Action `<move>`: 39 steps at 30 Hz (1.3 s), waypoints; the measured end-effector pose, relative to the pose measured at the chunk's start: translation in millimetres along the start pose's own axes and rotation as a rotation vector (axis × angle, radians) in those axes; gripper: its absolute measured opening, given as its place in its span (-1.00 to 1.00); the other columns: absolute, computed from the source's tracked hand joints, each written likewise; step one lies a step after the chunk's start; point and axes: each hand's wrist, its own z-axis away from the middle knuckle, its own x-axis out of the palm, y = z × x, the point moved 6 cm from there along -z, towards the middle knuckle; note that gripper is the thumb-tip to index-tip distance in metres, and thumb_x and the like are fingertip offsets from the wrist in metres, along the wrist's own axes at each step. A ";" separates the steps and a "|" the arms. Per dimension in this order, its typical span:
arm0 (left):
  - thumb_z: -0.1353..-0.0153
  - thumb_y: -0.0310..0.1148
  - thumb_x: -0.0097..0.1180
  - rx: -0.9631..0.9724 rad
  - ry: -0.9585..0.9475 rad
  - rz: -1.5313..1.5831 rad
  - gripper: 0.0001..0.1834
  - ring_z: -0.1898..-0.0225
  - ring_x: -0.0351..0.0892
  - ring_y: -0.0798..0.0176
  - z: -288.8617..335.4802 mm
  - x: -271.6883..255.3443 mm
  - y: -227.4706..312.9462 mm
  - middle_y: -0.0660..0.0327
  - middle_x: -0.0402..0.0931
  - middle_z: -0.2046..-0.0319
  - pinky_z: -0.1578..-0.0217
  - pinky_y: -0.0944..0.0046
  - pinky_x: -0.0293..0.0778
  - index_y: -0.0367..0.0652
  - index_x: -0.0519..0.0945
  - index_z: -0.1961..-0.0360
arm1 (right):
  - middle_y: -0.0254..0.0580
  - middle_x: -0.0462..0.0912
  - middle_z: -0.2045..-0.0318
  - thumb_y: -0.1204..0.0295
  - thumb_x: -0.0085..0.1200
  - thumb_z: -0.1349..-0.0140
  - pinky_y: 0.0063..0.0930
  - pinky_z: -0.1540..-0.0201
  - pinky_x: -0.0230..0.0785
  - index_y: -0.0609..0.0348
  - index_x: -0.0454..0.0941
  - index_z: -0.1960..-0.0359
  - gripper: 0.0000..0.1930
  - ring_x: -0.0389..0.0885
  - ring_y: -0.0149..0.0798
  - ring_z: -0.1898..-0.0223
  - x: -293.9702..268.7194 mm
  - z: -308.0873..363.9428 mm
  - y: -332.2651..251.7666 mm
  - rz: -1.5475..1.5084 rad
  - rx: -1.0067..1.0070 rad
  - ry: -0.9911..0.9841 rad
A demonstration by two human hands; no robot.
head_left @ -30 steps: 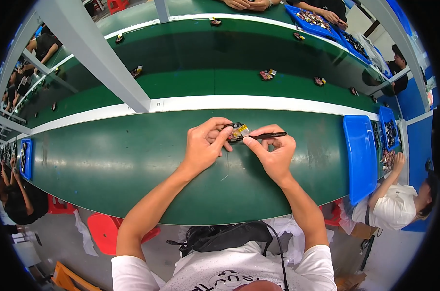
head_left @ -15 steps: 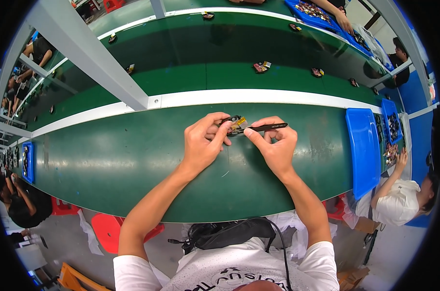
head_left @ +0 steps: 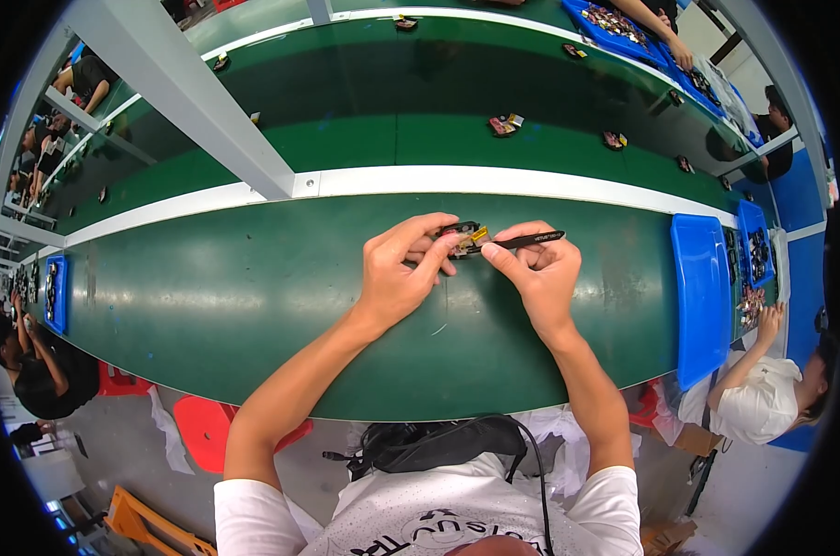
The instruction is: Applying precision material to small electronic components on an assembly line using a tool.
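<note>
I see left fingers (head_left: 434, 259) pinching a small black device (head_left: 466, 238), innards exposed, seemingly unfinished; right fingers (head_left: 505, 260) gripping black tweezers (head_left: 538, 239).

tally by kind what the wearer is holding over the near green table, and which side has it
Black tweezers-like tool, in the right grip: 1
Small black assembly with a yellow piece, counted as one, in the left grip: 1
Total: 2
</note>
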 end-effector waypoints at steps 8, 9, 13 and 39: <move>-0.29 -0.64 0.18 0.026 0.005 0.038 -0.78 0.46 0.73 0.28 -1.4 4.7 5.7 0.04 0.68 0.28 0.59 0.44 0.59 -0.43 0.65 0.04 | -0.53 0.52 0.57 0.63 0.39 -0.12 -0.74 0.63 -0.05 0.30 0.65 0.31 -0.85 0.18 -0.76 0.65 -1.2 -2.6 7.1 -0.093 0.066 -0.044; -0.29 -0.64 0.18 0.024 0.007 0.041 -0.78 0.46 0.73 0.28 -1.0 3.6 4.6 0.04 0.68 0.28 0.59 0.44 0.59 -0.43 0.65 0.04 | -0.53 0.52 0.57 0.63 0.39 -0.12 -0.74 0.63 -0.05 0.30 0.65 0.31 -0.85 0.18 -0.76 0.65 -0.4 -2.7 7.1 -0.089 0.068 -0.045; -0.34 -0.59 0.16 -0.024 -0.037 0.087 -0.76 0.46 0.72 0.26 -2.9 1.3 -2.2 0.02 0.67 0.28 0.58 0.42 0.61 -0.43 0.64 0.00 | -0.53 0.52 0.57 0.65 0.38 -0.12 -0.74 0.63 -0.04 0.30 0.65 0.32 -0.85 0.18 -0.76 0.65 1.6 -2.5 6.0 -0.089 0.072 -0.064; -0.43 -0.46 0.09 -0.244 -0.166 0.445 -0.68 0.41 0.75 0.09 -6.4 5.6 -10.4 -0.12 0.66 0.19 0.53 0.31 0.67 -0.47 0.55 -0.10 | -0.32 0.73 0.44 0.62 0.44 -0.05 -0.70 0.66 -0.04 0.25 0.73 0.37 -0.87 0.23 -0.71 0.71 1.7 9.5 -12.0 0.108 -0.220 0.035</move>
